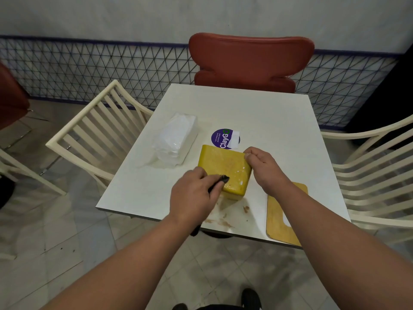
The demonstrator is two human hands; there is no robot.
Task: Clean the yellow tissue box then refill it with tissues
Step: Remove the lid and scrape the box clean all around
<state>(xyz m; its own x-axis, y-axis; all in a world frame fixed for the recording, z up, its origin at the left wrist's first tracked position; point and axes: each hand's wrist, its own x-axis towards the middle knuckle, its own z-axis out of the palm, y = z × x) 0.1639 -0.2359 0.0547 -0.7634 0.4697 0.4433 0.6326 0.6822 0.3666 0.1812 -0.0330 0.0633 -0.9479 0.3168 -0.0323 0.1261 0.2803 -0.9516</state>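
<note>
The yellow tissue box (224, 170) lies on the near half of the white table (257, 108), its broad scuffed face up. The right hand (264, 167) clamps the box's right edge, fingers curled over it. The left hand (193, 193) grips a dark tool (220, 181), apparently a scraper or brush, whose tip rests on the box's near left part. Which it is I cannot tell.

What could go wrong, as I judge it: the tool could skid off the box's rounded near edge and scratch the table, since it sits close to that edge. The box could slip or tip if the right hand loosens, because the scraping pushes sideways against it. White flecks on the box face and brown scrapings (223, 220) on the table near the front edge could get into the box or onto fresh tissues unless wiped away first.

The wrapped pack of tissues (176, 139) waits to the far left of the box, apart from it. A purple round sticker (224, 138) sits just beyond the box. A wooden board (277, 211), perhaps the box's lid, lies to the right under the right forearm, overhanging the table's near edge, so an elbow could knock it off. 1 red chair (250, 61) stands at the far side and cream slatted chairs (93, 130) flank the table
</note>
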